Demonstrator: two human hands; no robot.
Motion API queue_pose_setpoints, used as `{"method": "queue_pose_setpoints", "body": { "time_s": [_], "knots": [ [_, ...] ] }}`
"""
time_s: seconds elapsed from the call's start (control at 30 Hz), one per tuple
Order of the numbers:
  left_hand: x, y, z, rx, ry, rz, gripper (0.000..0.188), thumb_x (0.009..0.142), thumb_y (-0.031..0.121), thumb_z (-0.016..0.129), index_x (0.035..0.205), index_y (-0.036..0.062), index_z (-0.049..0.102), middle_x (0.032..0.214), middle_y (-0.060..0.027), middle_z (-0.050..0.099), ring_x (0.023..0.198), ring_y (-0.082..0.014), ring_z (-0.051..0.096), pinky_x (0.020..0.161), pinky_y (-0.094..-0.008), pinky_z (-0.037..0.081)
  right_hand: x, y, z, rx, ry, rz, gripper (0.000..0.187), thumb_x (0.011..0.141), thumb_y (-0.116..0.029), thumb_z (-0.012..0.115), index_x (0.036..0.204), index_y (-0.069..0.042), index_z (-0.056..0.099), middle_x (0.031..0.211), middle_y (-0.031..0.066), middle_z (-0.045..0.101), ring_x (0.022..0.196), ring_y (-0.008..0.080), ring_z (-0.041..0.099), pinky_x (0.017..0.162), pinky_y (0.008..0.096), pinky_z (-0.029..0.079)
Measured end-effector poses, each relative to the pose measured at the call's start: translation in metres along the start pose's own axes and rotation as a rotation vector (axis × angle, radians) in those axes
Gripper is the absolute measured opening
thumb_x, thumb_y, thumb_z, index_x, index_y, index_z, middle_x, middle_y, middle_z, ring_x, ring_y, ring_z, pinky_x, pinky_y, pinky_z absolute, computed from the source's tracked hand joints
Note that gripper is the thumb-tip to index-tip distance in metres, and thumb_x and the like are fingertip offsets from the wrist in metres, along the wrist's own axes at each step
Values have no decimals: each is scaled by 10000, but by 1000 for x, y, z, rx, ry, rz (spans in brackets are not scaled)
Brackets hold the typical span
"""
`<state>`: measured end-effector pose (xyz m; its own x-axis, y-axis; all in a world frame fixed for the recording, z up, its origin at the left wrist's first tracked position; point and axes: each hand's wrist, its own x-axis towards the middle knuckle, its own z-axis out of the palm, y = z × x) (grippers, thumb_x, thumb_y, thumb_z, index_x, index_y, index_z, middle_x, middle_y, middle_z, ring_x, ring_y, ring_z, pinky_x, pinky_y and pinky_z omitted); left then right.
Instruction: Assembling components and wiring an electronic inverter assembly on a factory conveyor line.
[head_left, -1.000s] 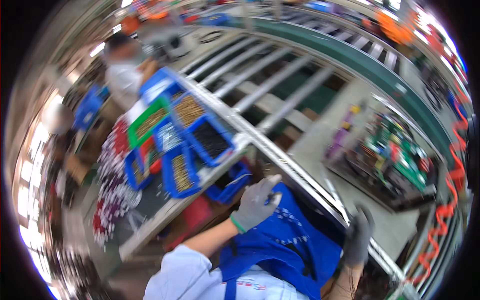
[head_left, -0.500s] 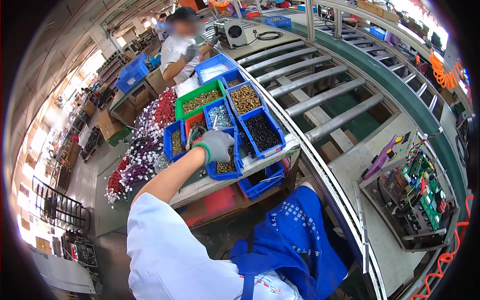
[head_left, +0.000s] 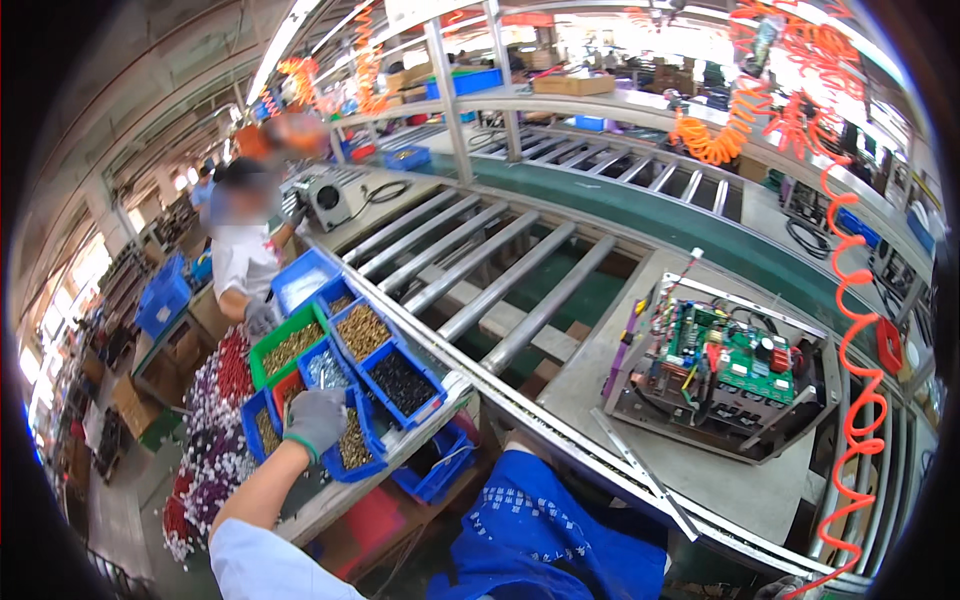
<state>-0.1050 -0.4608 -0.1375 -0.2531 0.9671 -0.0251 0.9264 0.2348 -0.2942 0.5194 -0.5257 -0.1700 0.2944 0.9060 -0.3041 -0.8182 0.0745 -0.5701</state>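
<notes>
My left hand (head_left: 314, 420), in a grey glove with a green cuff, is over the near small parts bins. Its fingers curl downward, and what they hold, if anything, is hidden. Beneath it are a blue bin of brass-coloured screws (head_left: 354, 440) and a red bin (head_left: 287, 385), partly covered by the hand. Just beyond sits a blue bin of silvery parts (head_left: 327, 368). To the right is a blue bin of black screws (head_left: 403, 382). At the lower right edge a grey glove-like shape (head_left: 790, 588) may be my right hand; its fingers cannot be made out.
Bundles of red and purple wires (head_left: 207, 430) lie left of the bins. A roller conveyor (head_left: 520, 290) runs beyond them. An opened device with green circuit boards (head_left: 730, 360) stands right, beside a metal strip (head_left: 645, 475) and an orange coiled hose (head_left: 855, 400). A co-worker (head_left: 245, 250) stands far left.
My view has swung right and up, bringing the opened device closer to the middle. My left hand stays over the bins. The co-worker's hand has lowered toward the wires.
</notes>
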Motion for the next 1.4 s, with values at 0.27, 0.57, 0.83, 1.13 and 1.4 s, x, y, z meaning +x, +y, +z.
{"method": "queue_pose_setpoints", "body": {
  "time_s": [0.27, 0.57, 0.83, 1.13, 1.4],
  "knots": [
    [24, 152, -52, -1426, 138, 363, 222, 792, 107, 650, 989, 6, 672, 877, -56, 677, 746, -112, 619, 722, -258, 509, -21, -1, 15, 73, -195, 22, 508, 876, -499, 444, 1174, -89, 414, 1123, 81, 458, 986, 225, 448, 935, 408, 350],
    [13, 326, -33, -1981, -585, 405, 304, 919, 279, 575, 1083, 27, 616, 840, 11, 627, 629, -31, 515, 543, -172, 422, -30, 62, 59, -496, -532, 545, 806, 708, -354, 701, 1365, -42, 354, 749, -37, 482, 528, 54, 445, 443, 183, 382],
    [23, 319, -5, -2235, -827, 180, 319, 912, 308, 585, 997, 1, 606, 767, -15, 570, 600, -67, 488, 517, -178, 397, -15, 83, 52, -307, -487, 638, 804, 671, -337, 690, 1343, -21, 381, 866, 6, 522, 612, 83, 475, 476, 185, 376],
    [31, 298, -13, -1709, -707, 465, 293, 910, 255, 584, 1037, -6, 627, 820, -59, 655, 657, -89, 579, 543, -216, 469, 9, 83, 34, 32, -578, 912, 721, 753, -254, 688, 1344, 0, 362, 810, 62, 541, 534, 119, 470, 438, 229, 371],
    [39, 348, -12, -1805, -595, 328, 403, 903, 299, 555, 1146, -23, 543, 711, -79, 614, 580, -134, 569, 534, -262, 464, 18, 85, 20, -173, -475, 823, 797, 608, -289, 709, 1278, -12, 377, 707, 101, 519, 468, 144, 495, 431, 277, 427]
  ]
}}
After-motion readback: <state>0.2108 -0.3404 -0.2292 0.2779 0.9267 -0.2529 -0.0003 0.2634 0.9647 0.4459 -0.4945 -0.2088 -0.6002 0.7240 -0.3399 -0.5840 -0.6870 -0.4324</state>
